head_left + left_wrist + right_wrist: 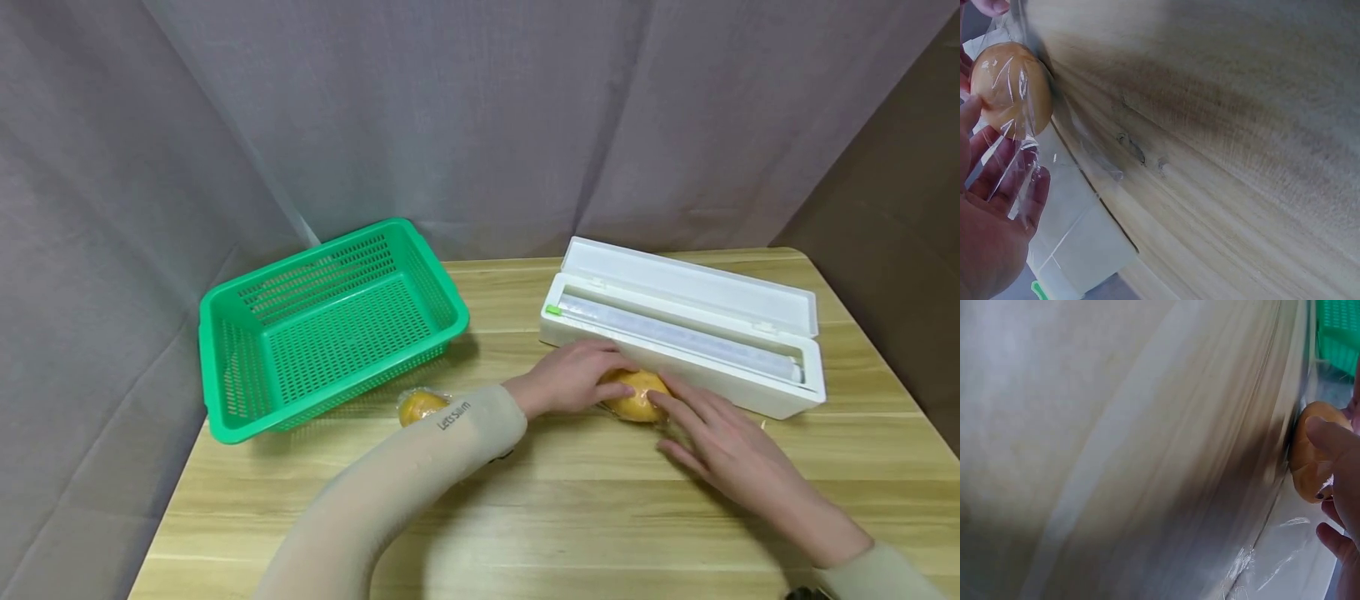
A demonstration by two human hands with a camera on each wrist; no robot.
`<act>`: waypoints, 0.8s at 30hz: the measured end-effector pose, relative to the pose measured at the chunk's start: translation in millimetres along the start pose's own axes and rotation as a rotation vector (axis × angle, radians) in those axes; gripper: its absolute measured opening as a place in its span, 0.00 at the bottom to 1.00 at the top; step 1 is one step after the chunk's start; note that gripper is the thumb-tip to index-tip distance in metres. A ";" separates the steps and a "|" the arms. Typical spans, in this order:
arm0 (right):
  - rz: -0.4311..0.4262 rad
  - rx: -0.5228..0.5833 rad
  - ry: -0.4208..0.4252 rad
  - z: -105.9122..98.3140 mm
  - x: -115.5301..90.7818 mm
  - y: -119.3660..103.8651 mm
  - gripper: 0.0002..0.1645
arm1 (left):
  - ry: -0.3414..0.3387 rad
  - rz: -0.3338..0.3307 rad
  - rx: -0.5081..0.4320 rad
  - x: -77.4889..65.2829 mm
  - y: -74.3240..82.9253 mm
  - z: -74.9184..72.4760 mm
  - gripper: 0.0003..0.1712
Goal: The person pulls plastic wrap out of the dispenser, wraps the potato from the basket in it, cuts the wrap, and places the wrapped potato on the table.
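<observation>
A round yellow-orange fruit [637, 397], partly covered by clear cling film [1025, 153], lies between both hands in front of the white box. My left hand [573, 379] holds it from the left; in the left wrist view, the thumb touches the fruit [1013, 87] and the fingers lie under the film. From the other side my right hand [731, 442] holds the fruit and film. The right wrist view has the right thumb resting on the fruit [1310, 453], while the other fingers are partly cut off by the frame edge.
Behind the hands stands a long white cling film box [678, 371], its lid [690, 283] raised, a film roll [675, 333] and green slider [553, 310] inside. A green perforated basket [337, 400] sits at the left. Another film-wrapped fruit [422, 407] lies by the left sleeve.
</observation>
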State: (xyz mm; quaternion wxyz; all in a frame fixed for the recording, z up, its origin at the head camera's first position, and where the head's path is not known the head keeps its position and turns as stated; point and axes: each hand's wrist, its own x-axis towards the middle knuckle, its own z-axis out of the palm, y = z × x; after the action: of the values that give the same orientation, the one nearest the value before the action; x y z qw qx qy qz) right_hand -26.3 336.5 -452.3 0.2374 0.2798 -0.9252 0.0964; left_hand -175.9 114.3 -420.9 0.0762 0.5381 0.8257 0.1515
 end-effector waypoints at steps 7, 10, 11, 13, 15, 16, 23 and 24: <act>-0.033 -0.025 0.036 5.7 5.0 6.1 0.38 | 0.007 -0.011 -0.028 1.2 -1.0 0.9 0.26; -0.033 -0.025 0.034 5.7 8.4 7.3 0.36 | 0.006 -0.001 -0.020 1.5 -0.4 0.8 0.26; -0.030 -0.025 0.030 5.6 9.8 7.6 0.36 | 0.007 0.003 -0.018 1.6 -0.5 0.7 0.26; -0.029 -0.024 0.021 4.5 12.2 7.9 0.35 | 0.005 0.006 -0.013 1.3 0.0 -0.3 0.25; -0.029 -0.025 0.016 2.8 13.7 7.5 0.35 | 0.001 0.008 -0.010 1.0 0.6 -1.7 0.25; -0.029 -0.023 0.015 2.0 14.4 7.2 0.35 | -0.001 0.007 -0.011 0.9 0.7 -2.6 0.25; -0.017 -0.003 0.042 -0.3 15.4 3.5 0.36 | -0.015 -0.010 -0.071 -2.3 -0.9 -12.8 0.27; -0.015 0.000 0.048 -0.3 15.5 3.0 0.36 | -0.013 -0.014 -0.073 -3.4 -0.5 -15.1 0.28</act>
State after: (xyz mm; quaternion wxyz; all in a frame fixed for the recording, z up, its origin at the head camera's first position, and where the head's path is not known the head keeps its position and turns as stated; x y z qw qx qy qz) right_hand -39.1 331.7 -444.5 0.2602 0.2844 -0.9172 0.1013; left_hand -179.2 108.5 -407.0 0.1021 0.5300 0.8229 0.1776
